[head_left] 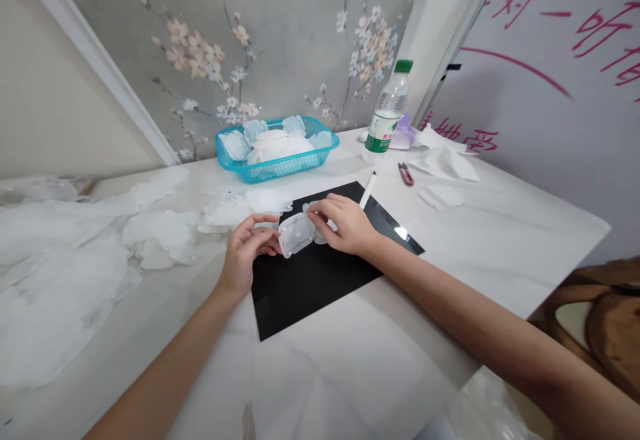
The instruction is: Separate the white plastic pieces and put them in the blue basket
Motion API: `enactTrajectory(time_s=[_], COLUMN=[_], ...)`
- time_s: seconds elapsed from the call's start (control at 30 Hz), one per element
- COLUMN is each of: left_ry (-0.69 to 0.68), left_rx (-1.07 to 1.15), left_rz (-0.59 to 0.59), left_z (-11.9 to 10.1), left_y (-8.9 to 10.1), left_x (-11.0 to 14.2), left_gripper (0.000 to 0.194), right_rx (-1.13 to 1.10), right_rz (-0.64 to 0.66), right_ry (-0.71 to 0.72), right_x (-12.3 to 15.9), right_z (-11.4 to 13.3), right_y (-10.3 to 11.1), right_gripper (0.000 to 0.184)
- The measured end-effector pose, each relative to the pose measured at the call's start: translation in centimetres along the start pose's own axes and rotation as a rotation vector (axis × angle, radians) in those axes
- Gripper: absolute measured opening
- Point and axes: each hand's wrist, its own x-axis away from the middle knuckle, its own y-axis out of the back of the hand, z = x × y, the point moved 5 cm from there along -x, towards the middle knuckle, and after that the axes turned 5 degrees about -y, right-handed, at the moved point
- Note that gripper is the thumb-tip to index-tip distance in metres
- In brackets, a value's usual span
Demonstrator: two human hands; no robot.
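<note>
A small white translucent piece with dots lies on a black mat on the white marble table. My left hand pinches its left edge with curled fingers. My right hand presses and grips its right edge, fingers closed over it. More white translucent pieces lie just beyond the mat to the left.
A turquoise basket with white pieces stands at the back. A plastic water bottle with a green cap, small red snips, a white pen-like stick and white tissue lie at back right. White fabric spreads on the left. A wooden chair stands right.
</note>
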Motion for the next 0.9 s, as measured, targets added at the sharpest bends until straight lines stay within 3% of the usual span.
enactTrajectory(time_s=[0.17, 0.33, 0.43, 0.63, 0.8, 0.9], left_ry=[0.003, 0.018, 0.042, 0.035, -0.016, -0.03], left_rx=[-0.032, -0.082, -0.131, -0.143, -0.113, -0.086], left_rz=[0.017, 0.023, 0.027, -0.022, -0.113, -0.138], left_z=[-0.2, -0.2, -0.2, -0.3, -0.3, -0.1], left_y=[-0.1, -0.2, -0.4, -0.6, -0.2, -0.1], left_x=[0.1, 0.1, 0.1, 0.1, -0.1, -0.2], left_gripper=[0.018, 0.016, 0.017, 0.031, 0.048, 0.047], right_rx=[-0.466, -0.901, -0.984, -1.145, -1.173, -1.172], right_rz=[-0.018, -0.055, -0.069, 0.053, 0.135, 0.128], right_ry=[-0.377, -0.53, -0.583, -0.628, -0.655, -0.681], right_x=[0.3, 0.0, -0.1, 0.0, 0.1, 0.3], right_z=[-0.6, -0.4, -0.7, -0.6, -0.6, -1.1], right_y=[-0.5, -0.6, -0.5, -1.4, -2.2, -2.4], right_gripper=[0.019, 0.031, 0.036, 0.034, 0.038, 0.032])
